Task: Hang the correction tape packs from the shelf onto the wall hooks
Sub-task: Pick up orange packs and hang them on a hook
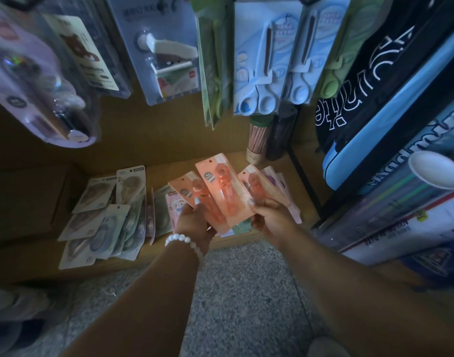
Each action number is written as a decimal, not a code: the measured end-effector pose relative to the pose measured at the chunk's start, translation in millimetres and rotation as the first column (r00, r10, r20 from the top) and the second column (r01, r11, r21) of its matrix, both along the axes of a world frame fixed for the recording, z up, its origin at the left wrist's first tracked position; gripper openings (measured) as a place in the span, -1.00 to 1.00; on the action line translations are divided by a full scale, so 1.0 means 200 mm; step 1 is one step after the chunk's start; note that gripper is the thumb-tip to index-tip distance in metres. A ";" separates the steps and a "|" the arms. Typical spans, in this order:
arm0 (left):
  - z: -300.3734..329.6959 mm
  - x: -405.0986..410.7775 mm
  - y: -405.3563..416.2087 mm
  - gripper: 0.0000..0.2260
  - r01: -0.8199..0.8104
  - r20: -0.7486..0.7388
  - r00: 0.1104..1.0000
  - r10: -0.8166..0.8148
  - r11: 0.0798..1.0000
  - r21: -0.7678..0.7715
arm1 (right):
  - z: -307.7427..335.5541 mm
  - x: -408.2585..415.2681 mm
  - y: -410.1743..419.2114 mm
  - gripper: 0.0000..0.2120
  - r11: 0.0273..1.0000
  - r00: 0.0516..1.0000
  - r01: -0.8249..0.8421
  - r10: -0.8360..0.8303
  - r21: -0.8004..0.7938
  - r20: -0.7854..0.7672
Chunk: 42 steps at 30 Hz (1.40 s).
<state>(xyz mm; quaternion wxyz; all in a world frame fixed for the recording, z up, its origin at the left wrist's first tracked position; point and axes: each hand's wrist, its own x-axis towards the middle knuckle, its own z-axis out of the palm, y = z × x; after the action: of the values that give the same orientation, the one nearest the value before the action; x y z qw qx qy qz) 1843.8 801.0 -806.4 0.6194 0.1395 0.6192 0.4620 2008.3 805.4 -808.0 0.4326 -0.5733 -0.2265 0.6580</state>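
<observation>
Three orange correction tape packs (222,188) are fanned out between my two hands, low over the wooden shelf (295,186). My left hand (193,222), with a white bead bracelet at the wrist, grips the left pack (187,191). The right pack (254,182) and the edge of the middle one sit in my right hand (271,219). More packs (110,215) in green, grey and pink lie loose on the shelf to the left and under my hands. Packs of scissors (269,60) hang on the wall hooks above; the hooks themselves are hidden.
Other blister packs (166,47) hang close overhead at left and centre. A tub of pencils (258,143) stands at the back of the shelf. A black rack (306,181) with bags and boxed goods fills the right. Speckled floor lies below.
</observation>
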 end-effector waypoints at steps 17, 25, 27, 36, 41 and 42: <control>0.01 0.05 0.01 -0.69 0.014 0.081 0.996 -0.021 0.997 0.082 | -0.13 0.21 0.18 -0.70 0.986 0.326 -0.162 0.026 0.029 0.945; -0.04 0.06 0.00 -0.71 0.043 0.081 0.996 -0.045 0.999 0.033 | -0.18 0.29 0.31 -0.61 0.963 0.232 -0.143 0.258 -0.230 0.938; -0.04 0.06 0.00 -0.69 0.048 0.080 0.996 -0.050 0.998 0.028 | -0.18 0.28 0.31 -0.64 0.964 0.274 -0.132 0.259 -0.230 0.926; 0.03 0.04 -0.03 -0.64 0.009 -0.017 1.000 -0.008 0.999 0.040 | 0.11 0.22 0.21 -0.78 0.994 0.579 0.099 -0.090 0.040 0.810; 0.17 0.02 -0.11 -0.61 -0.024 -0.047 0.999 0.026 0.998 0.053 | 0.32 0.16 0.12 -0.87 0.992 0.731 0.082 -0.127 0.099 0.671; 0.21 0.01 -0.13 -0.59 -0.032 -0.043 0.998 0.035 0.998 0.060 | 0.34 0.14 0.10 -0.84 0.992 0.777 0.085 -0.123 0.092 0.617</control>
<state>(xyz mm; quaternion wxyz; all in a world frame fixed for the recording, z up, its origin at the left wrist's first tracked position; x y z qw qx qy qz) 1846.1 775.0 -764.7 0.5934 0.1575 0.6208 0.4875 2036.6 825.2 -739.1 0.3862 -0.7565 -0.3435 0.4007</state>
